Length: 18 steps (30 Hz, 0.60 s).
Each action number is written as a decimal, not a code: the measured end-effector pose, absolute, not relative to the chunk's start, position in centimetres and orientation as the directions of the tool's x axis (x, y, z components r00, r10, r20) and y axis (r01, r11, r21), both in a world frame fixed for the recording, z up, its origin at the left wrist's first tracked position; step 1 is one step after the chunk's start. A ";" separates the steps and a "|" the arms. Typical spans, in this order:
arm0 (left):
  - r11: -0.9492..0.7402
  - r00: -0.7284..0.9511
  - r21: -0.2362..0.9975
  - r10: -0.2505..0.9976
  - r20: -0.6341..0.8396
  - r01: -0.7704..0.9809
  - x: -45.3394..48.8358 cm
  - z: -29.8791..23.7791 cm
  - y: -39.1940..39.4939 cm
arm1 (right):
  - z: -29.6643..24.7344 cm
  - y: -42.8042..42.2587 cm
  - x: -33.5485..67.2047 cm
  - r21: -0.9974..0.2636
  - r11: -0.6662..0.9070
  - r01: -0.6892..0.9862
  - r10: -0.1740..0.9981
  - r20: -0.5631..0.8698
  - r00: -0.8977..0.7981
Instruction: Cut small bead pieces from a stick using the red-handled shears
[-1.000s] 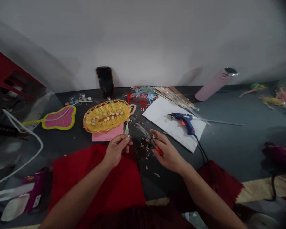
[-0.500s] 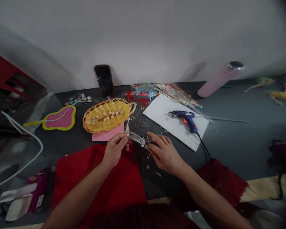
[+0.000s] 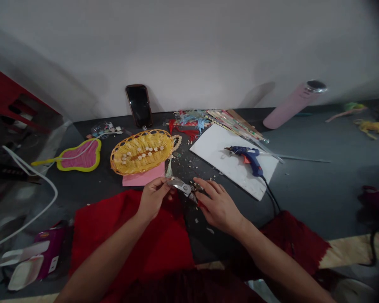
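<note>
My right hand grips red-handled cutters, whose metal jaws point left. Their tip meets the fingertips of my left hand, which pinch a small pale piece too tiny to name. Both hands hover over a dark table strewn with pale crumbs, just above a red cloth. Behind my left hand stands a yellow woven basket holding several small pale beads, with a pink paper under it and a pale tassel beside it.
A blue glue gun lies on a white board to the right, its cord running forward. A phone leans on the wall. A pink bottle, a pink-green fan, coloured sticks and a white cable lie around.
My right hand has swung the cutters leftward, from pointing up and away to their jaws meeting the piece pinched in my left hand. My left hand stayed almost still.
</note>
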<state>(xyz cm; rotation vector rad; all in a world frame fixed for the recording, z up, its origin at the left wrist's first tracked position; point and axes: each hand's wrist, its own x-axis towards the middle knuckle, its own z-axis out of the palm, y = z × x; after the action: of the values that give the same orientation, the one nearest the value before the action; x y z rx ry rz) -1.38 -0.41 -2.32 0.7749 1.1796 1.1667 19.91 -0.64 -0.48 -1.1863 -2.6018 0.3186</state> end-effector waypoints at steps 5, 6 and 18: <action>0.266 -0.026 0.929 0.959 -0.282 -0.257 -1.5 -2.4 -0.4 | -0.4 -0.6 19.8 -0.291 0.652 0.700 0.753 0.136 -0.644; 0.265 -0.028 0.933 0.960 -0.280 -0.244 -1.5 -2.4 -0.4 | -0.4 -0.6 19.8 -0.290 0.654 0.699 0.751 0.131 -0.648; 0.190 -0.040 0.979 0.980 -0.193 -0.078 -1.8 -2.2 -0.4 | -1.3 -0.4 20.4 -0.417 0.644 0.641 0.743 0.142 -0.654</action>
<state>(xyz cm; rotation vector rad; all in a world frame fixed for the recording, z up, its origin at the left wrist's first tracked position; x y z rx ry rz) -1.78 -0.40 -2.24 0.9905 1.2739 1.1339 20.42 -0.43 -1.29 -1.1114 -2.5649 0.4805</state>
